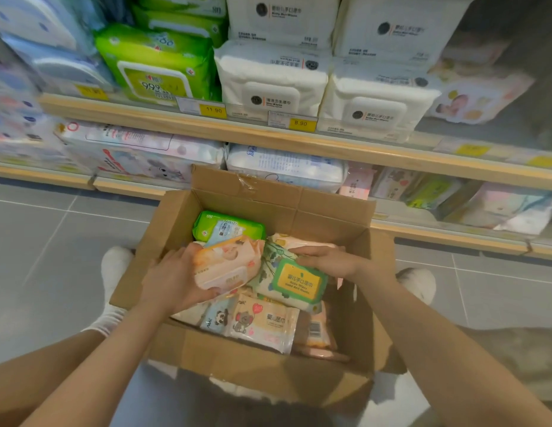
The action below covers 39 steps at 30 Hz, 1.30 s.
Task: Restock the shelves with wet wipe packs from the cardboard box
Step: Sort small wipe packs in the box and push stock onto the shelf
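At centre frame the left hand [173, 278] grasps a peach wipe pack [227, 265] by its edge, inside the cardboard box [262, 377]. The right hand [327, 260] lies curled over a green-and-yellow pack [294, 280]; whether it truly grips is unclear. More packs crowd the box around them. The shelves [268, 134] across the upper frame look well filled, yet the box remains nearly full, so most restocking seems left.

Grey floor tiles [53, 241] with pale grout lines are running up to the light wooden shelving [268, 135], whose stacked boards are carrying yellow price tags [302, 123] along their front edges under soft, even light.
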{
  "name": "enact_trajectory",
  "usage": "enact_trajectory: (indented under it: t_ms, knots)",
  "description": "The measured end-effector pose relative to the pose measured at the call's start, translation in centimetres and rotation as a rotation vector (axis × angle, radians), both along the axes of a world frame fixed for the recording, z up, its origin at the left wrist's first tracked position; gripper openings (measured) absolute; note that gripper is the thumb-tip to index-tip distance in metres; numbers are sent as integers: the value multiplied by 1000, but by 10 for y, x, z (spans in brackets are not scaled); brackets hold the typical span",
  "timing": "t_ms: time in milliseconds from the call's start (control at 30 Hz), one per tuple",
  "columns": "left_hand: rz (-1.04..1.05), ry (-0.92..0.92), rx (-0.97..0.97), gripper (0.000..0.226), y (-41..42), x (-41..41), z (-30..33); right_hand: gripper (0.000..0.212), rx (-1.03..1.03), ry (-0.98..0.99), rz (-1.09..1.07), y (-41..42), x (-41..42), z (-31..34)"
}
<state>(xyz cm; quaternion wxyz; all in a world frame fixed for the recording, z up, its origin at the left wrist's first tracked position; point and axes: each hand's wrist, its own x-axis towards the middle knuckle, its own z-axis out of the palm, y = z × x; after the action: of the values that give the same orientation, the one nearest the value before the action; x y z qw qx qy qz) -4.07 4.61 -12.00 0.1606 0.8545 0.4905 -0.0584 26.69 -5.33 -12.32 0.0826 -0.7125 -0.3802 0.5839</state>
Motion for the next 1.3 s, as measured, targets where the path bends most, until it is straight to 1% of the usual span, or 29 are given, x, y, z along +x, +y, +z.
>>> enact_trajectory:
  t_ms: [100,233,267,367,400,433,467,533,633,667,767,867,1000,1100,1300]
  knots:
    - [-6,3,-10,101,1,1,-2,38,-22,72,-17,0,5,-12]
    - [-16,24,-30,100,2,1,-5,51,-18,90,49,3,5,-14]
    - [-15,29,-36,101,2,2,-5,59,-24,102,51,3,4,-15]
    - [3,28,-41,103,1,3,-4,98,-59,56,144,5,1,-18]
    - [9,24,-38,103,1,4,-2,108,-67,23,186,4,1,-18]
    - [14,21,-30,102,1,5,1,113,-70,-1,207,3,1,-19]
    - [15,24,-24,102,1,6,3,114,-59,-16,207,1,1,-20]
    - [8,27,-15,100,2,8,10,108,4,-92,214,-2,0,-17]
    - [-23,-37,1,96,8,18,27,99,190,-366,300,-7,6,5]
    - [-35,-33,16,94,9,25,38,98,236,-425,309,-9,11,16]
    - [-86,-4,100,87,8,52,74,99,325,-494,264,-18,36,52]
    - [-133,-67,195,89,7,85,103,100,424,-580,196,-33,68,94]
    - [-172,-125,190,95,11,137,130,99,507,-753,114,-55,114,145]
    - [-214,-196,222,97,11,177,150,96,523,-896,63,-72,153,173]
    - [-303,-302,299,93,16,258,186,96,575,-1274,83,-85,234,212]
